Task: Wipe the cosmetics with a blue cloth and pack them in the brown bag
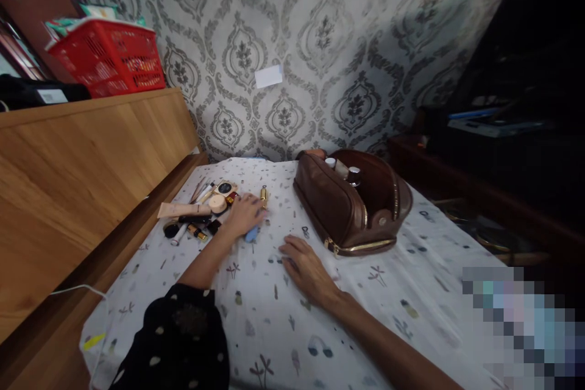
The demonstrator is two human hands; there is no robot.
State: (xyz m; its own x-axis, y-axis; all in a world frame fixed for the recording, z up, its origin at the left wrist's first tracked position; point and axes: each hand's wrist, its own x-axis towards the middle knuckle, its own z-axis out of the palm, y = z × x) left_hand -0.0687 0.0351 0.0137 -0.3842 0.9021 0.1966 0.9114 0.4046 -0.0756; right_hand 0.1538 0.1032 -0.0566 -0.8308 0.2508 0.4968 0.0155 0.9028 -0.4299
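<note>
Resting left of the brown zippered bag [331, 201]: left hand [245, 216] over cosmetics [218, 203], grip indeterminable; right hand [308, 269], loosely open.

The smooth, leather-looking bag [326, 198] is gleaming softly above its shiny metal zip [371, 246], while matt printed cloth [274, 323] is spreading beneath it, a glossy gold vial [264, 194] is glinting to its left, and, farther left of it, a smooth, grained wooden panel [91, 158] and a shiny plastic basket [123, 58] are catching light.
</note>
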